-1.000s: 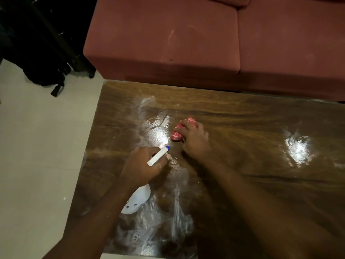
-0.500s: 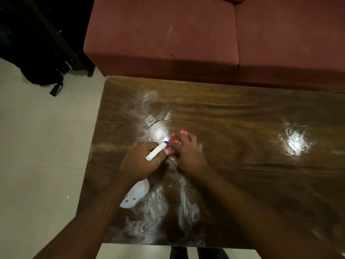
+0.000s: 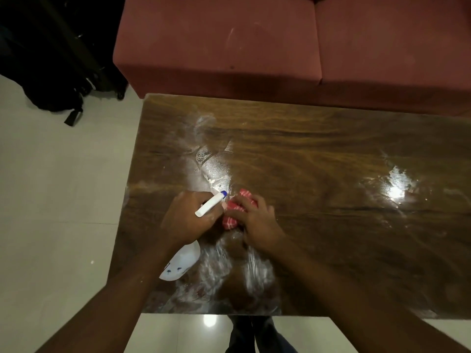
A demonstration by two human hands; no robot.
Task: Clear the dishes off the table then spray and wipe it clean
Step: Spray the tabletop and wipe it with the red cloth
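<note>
The dark wooden table is glossy and streaked with wet smears on its left half. My left hand grips a white spray bottle by its neck, the blue-tipped nozzle pointing up and right above my knuckles. Right beside it, my right hand presses a bunched red-and-white checked cloth onto the tabletop, fingers curled over it. The two hands almost touch. No dishes stand on the table.
A red sofa runs along the table's far edge. A black bag lies on the pale tiled floor at the upper left. My legs show below the table's near edge.
My right hand has dragged the cloth toward me and to the left, up against my left hand. The left hand with the bottle has barely moved.
</note>
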